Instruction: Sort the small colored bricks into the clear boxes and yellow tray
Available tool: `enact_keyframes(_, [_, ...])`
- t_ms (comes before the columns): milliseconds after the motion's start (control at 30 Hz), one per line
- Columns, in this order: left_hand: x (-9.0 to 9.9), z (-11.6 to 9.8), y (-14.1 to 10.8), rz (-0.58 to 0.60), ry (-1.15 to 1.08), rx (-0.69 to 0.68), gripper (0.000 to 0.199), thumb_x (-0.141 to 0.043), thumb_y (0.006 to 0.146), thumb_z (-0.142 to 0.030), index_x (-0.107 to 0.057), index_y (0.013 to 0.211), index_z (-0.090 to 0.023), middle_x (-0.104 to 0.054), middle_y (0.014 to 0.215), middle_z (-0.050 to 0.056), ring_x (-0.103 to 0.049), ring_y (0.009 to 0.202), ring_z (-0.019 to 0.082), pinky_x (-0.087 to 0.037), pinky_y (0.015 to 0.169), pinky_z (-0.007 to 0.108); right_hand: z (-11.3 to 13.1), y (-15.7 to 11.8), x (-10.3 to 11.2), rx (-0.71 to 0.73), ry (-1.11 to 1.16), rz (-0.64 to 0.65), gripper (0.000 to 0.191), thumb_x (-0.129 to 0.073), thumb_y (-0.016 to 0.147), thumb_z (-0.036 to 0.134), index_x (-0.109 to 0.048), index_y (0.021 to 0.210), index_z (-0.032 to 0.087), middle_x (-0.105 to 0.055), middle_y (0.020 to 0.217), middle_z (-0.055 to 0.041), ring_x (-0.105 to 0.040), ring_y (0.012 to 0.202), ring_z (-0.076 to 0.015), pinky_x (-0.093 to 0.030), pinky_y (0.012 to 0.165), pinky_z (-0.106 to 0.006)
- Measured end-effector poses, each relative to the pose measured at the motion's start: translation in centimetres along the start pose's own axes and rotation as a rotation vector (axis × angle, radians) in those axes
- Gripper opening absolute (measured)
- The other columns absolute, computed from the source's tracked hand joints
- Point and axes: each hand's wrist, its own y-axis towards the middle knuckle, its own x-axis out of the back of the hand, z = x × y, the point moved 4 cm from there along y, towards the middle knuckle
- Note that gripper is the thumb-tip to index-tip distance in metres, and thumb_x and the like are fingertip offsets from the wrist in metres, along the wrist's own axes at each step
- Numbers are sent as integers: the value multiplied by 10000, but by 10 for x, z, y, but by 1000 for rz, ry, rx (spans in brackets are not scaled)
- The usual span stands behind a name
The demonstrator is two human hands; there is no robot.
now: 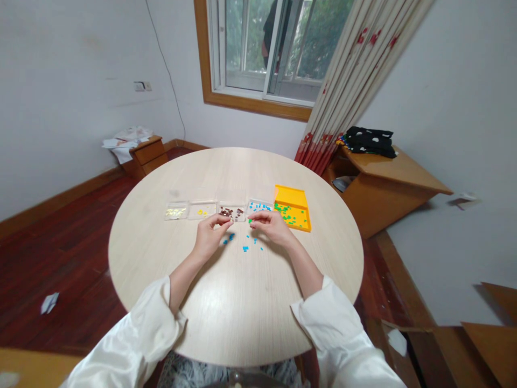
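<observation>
Both hands are over the middle of a round pale table. My left hand [210,235] is pinched at the fingertips around something small and pale that I cannot make out. Across a short gap, my right hand [271,226] has its thumb and fingers closed on a small green piece [250,221]. Several loose blue pieces [245,249] lie on the tabletop below and between the hands. Just beyond stand clear boxes with yellowish pieces [176,212], yellow pieces [201,213], brown pieces [226,212] and blue pieces [259,206]. An open yellow box [309,220] with green pieces is beside them.
The round table [242,312] fills the middle of the view. A small wooden cabinet [148,155] stands behind left, and a wooden desk [388,186] with black cloth [370,141] behind right. A curtain [347,75] hangs by the window, where part of a person [270,32] shows.
</observation>
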Motion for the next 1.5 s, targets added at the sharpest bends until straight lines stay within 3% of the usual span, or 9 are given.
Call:
enact_keyframes(233, [-1,2,-1,-2,-4,4,149,-661,660,-310,-673,667,-161,-686,681,34,-602,668,147,-477,690,279,1,-1,0,-17,35,-12,235,-724,564,304,-659,730,152,-637,667,-11,-578,605,-119,-496,648,-313])
enact_keyframes(367, [6,5,5,-48,-39,12,174,-658,667,-327,-662,697,-156,-686,709,42,-609,678,148,-485,689,278,1,2,12,19,22,-119,241,-716,574,327,-639,730,160,-639,688,-19,-584,631,-130,-497,664,-311])
enact_keyframes(467, [26,10,17,-188,-26,33,196,-651,670,-335,-649,732,-150,-673,715,39,-611,683,148,-492,692,279,0,5,35,93,-26,-326,277,-699,590,377,-628,754,165,-648,727,-36,-594,680,-148,-501,688,-316])
enact_keyframes(600, [69,20,34,-409,82,86,206,-592,696,-293,-644,813,-131,-674,788,54,-621,752,157,-495,728,281,0,3,69,194,-120,-633,283,-646,629,394,-629,773,152,-660,787,-63,-597,726,-164,-496,733,-328])
enact_keyframes(733, [107,31,45,-502,270,127,198,-535,708,-237,-645,825,-122,-664,800,58,-607,735,154,-485,711,265,-2,-4,92,205,-191,-811,244,-599,658,331,-652,787,131,-665,811,-80,-594,736,-173,-490,721,-326])
enact_keyframes(867, [126,38,49,-514,441,147,204,-499,716,-221,-651,821,-135,-656,784,53,-573,682,155,-468,672,271,-2,-9,103,199,-255,-904,234,-556,676,269,-670,803,108,-658,829,-94,-584,734,-172,-476,705,-324])
enact_keyframes(1300, [132,42,50,-499,597,158,213,-477,704,-201,-667,788,-154,-647,799,60,-547,667,169,-454,730,299,0,-12,105,220,-343,-936,242,-512,699,236,-680,824,113,-637,846,-92,-555,704,-156,-457,655,-297])
enact_keyframes(1500, [132,44,50,-482,620,179,223,-481,702,-209,-677,793,-157,-643,795,60,-536,668,177,-448,734,306,1,-6,91,234,-344,-785,219,-526,705,266,-677,794,135,-638,806,-71,-552,699,-151,-452,661,-290])
